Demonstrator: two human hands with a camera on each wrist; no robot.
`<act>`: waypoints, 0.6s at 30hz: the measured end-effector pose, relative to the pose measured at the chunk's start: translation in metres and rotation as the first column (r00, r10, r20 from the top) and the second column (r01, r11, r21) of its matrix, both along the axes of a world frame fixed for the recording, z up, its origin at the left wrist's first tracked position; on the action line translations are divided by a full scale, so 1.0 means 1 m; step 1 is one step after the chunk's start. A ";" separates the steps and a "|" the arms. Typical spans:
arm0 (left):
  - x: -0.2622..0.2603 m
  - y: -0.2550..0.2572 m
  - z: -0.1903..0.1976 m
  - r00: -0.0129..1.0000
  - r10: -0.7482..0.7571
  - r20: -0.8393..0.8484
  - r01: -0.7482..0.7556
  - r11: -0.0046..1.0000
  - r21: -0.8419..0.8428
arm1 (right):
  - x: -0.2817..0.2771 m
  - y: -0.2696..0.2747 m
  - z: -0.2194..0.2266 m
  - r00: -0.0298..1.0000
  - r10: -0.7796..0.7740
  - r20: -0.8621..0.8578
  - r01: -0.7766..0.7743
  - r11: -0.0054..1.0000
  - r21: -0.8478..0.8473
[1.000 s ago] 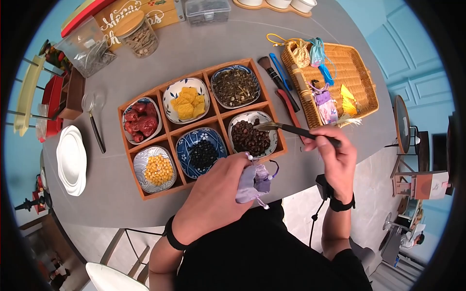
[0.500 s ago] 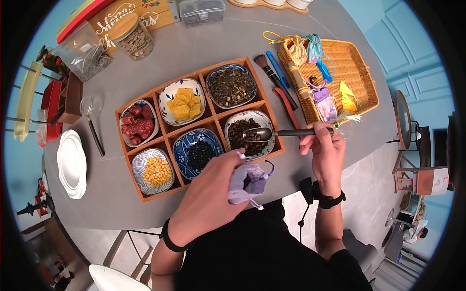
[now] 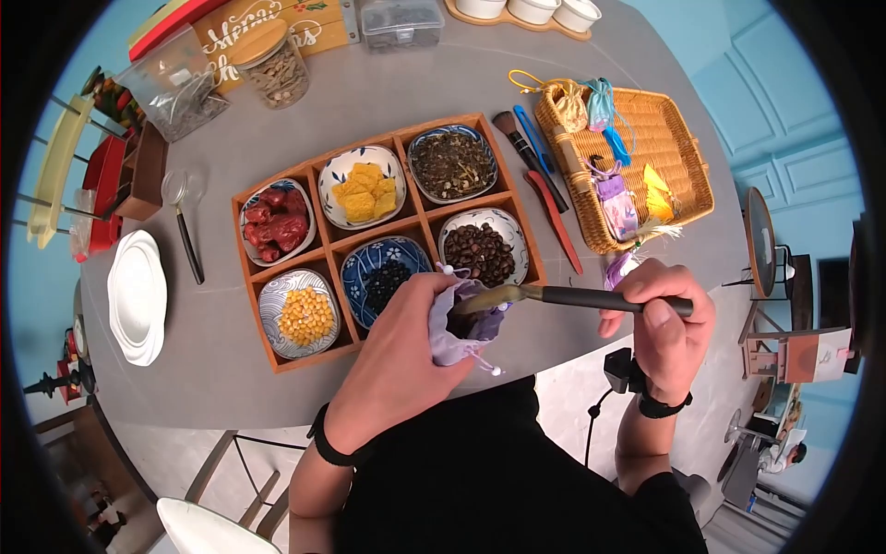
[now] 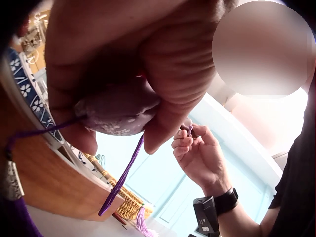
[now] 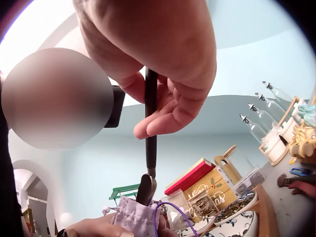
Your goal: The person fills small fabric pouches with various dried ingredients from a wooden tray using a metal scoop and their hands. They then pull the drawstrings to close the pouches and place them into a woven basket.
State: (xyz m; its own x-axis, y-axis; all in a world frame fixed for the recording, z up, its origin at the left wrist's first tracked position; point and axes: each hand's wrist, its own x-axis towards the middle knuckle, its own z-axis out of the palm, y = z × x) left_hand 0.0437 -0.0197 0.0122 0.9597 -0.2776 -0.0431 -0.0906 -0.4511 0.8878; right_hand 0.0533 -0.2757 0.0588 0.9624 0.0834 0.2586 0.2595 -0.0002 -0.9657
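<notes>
My left hand (image 3: 392,346) grips a lavender drawstring pouch (image 3: 446,343) with its mouth held open, just in front of a sectioned wooden tray (image 3: 420,222). In my right hand (image 3: 672,312) is a black-handled metal scoop (image 3: 586,297), pinched near the handle's end. The scoop's head is tipped into the pouch mouth, as the right wrist view also shows at the pouch (image 5: 136,217). Behind them, a white patterned bowl holds dark brown beans (image 3: 478,254). The blue bowl (image 3: 369,254) of black beans is partly covered by my left hand. Purple cords (image 4: 121,177) hang from the pouch.
Other tray bowls hold corn kernels (image 3: 305,317), red dates (image 3: 275,226), yellow chunks (image 3: 365,192) and dried leaves (image 3: 452,163). Right of the tray lie a brush (image 3: 517,138), a red-handled tool (image 3: 554,222) and a wicker basket (image 3: 678,138) with small pouches. White dishes (image 3: 138,295) stand left.
The scoop has gone from the bowl of dark brown beans to the mouth of the pouch, its head now tipped inside. My left hand still holds the pouch in about the same place.
</notes>
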 end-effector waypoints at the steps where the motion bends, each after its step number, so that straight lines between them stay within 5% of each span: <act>1: -0.002 0.003 0.000 1.000 0.008 0.003 -0.008 1.000 0.000 | 0.002 -0.004 -0.004 0.997 0.071 0.043 -0.072 0.997 0.021; 3: -0.007 0.013 -0.002 0.996 0.067 -0.056 -0.069 0.997 -0.046 | 0.011 -0.010 -0.018 0.994 0.098 0.038 -0.104 0.967 0.231; 6: -0.012 0.035 -0.009 0.984 0.139 -0.112 -0.162 0.958 -0.238 | 0.025 -0.013 -0.044 0.991 0.125 -0.050 -0.112 0.972 0.207; 8: -0.013 0.052 -0.008 0.982 0.176 -0.068 -0.188 0.904 -0.385 | 0.029 -0.008 -0.053 0.959 0.114 -0.259 -0.147 0.983 -0.112; 9: -0.012 0.062 -0.004 0.977 0.210 -0.034 -0.207 0.897 -0.391 | 0.029 -0.005 -0.054 0.961 0.120 -0.250 -0.151 0.983 -0.108; 12: -0.021 0.080 0.011 0.955 0.231 -0.188 -0.293 0.623 -0.725 | 0.029 0.009 -0.052 0.936 0.226 -0.270 -0.280 0.943 -0.181; 18: -0.025 0.090 0.016 0.931 0.292 -0.218 -0.357 0.610 -0.707 | 0.033 0.019 -0.048 0.963 0.257 -0.084 -0.259 0.791 -0.554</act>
